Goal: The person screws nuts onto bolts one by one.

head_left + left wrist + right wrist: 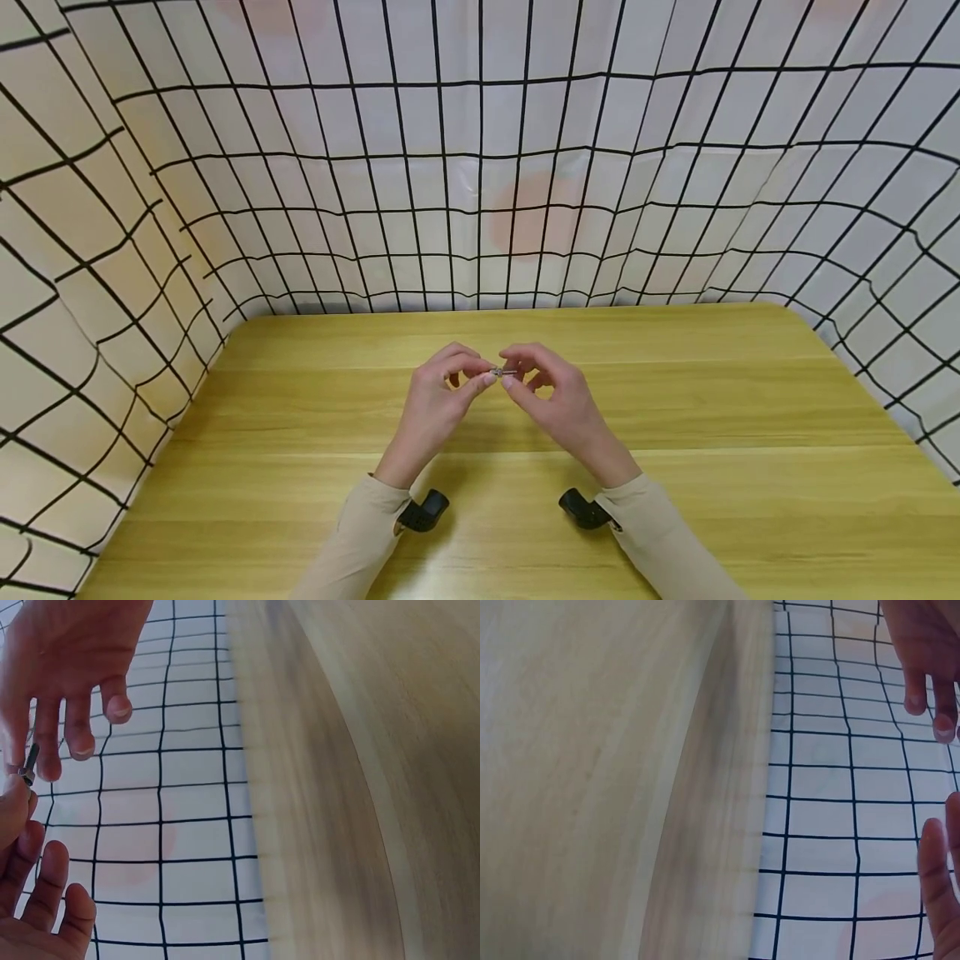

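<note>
Over the middle of the table, a small metal bolt (510, 372) with what looks like a nut (27, 776) on it is held in the air. My left hand (438, 396) pinches it by one end between thumb and forefinger. The dark shank points toward my right hand (558, 398). The right thumb and forefinger curve around the shank, with a gap between their tips; whether the thumb touches the bolt is unclear. In the left wrist view, the shank's far end shows bare. The right wrist view has only parts of both hands, with the bolt out of frame.
Beneath the hands lies a wooden table (300, 467) with light yellow planks. Behind it and at both sides hangs white cloth with a black grid (480, 183). Each wrist carries a small black camera, one at the left (425, 510) and one at the right (583, 508).
</note>
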Motion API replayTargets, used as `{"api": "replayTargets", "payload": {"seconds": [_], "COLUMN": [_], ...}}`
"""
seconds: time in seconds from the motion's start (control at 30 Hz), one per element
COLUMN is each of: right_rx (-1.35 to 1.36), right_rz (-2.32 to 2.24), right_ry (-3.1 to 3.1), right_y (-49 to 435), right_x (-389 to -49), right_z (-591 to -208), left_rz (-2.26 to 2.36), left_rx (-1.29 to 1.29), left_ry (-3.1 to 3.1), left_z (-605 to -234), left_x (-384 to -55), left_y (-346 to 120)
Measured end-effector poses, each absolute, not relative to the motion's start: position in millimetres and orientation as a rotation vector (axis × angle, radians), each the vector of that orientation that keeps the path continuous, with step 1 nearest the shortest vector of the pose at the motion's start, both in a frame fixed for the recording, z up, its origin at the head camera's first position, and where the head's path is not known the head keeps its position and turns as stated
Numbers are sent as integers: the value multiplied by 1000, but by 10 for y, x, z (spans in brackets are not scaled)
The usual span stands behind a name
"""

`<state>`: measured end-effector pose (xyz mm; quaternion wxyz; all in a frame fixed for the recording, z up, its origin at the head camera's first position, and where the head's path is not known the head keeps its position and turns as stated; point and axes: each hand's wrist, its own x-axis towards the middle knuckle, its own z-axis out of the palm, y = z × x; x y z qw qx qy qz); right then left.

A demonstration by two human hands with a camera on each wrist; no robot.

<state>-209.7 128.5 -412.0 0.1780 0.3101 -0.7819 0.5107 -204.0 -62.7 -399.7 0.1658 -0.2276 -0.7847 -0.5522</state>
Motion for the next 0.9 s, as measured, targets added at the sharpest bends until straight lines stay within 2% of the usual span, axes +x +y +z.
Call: {"api": "replayTargets", "payload": {"seconds": [0.27, 0.53, 0.9], "right_rx": [963, 972, 861], "right_rz": [1335, 1348, 1674], "right_ry": [-2136, -2164, -2270], "right_y": [1212, 1196, 1166], "right_x": [-1953, -1935, -1887], "right_z": [-3881, -3859, -3841], "left_rz": [-1611, -1583, -1591], "left_rx": [-658, -663, -689], "left_ry": [-2225, -2227, -2218], "left_z": [-4008, -3991, -3981], "left_x": [-2047, -2035, -2020], "left_y": [-632, -635, -633]}}
